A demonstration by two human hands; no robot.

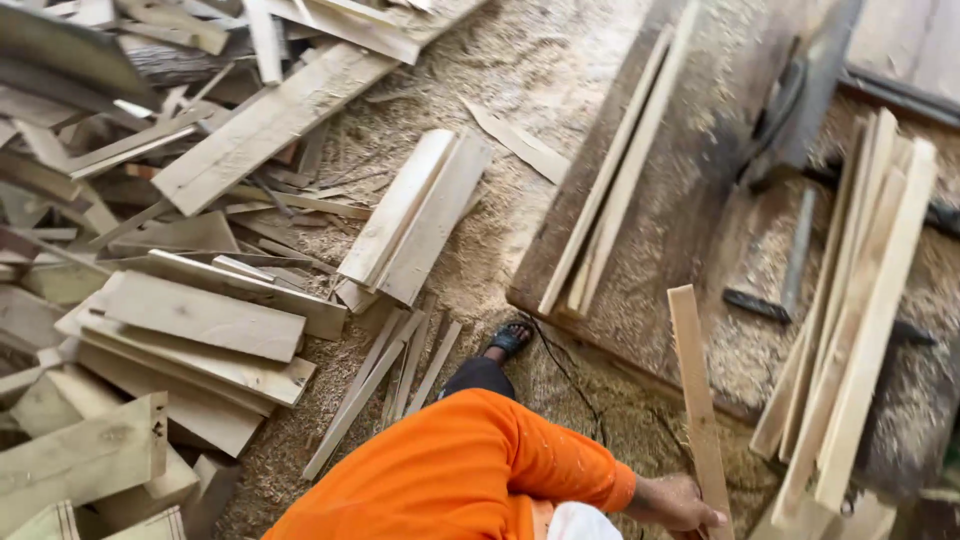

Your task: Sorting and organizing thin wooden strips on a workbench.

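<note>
My right hand [678, 503], in an orange sleeve, grips the lower end of a narrow wooden strip [695, 390]. The strip stands nearly upright against the front edge of a sawdust-covered workbench [690, 190]. My left hand is out of view. My foot in a dark sandal [510, 337] rests on the sawdust floor just left of the bench.
Two long thin strips [615, 170] lie on the bench. A bundle of cut strips [855, 320] leans at the right. Stacked planks [195, 340], two boards [415, 215] and loose offcuts cover the floor at left. A dark cable [565, 370] runs by my foot.
</note>
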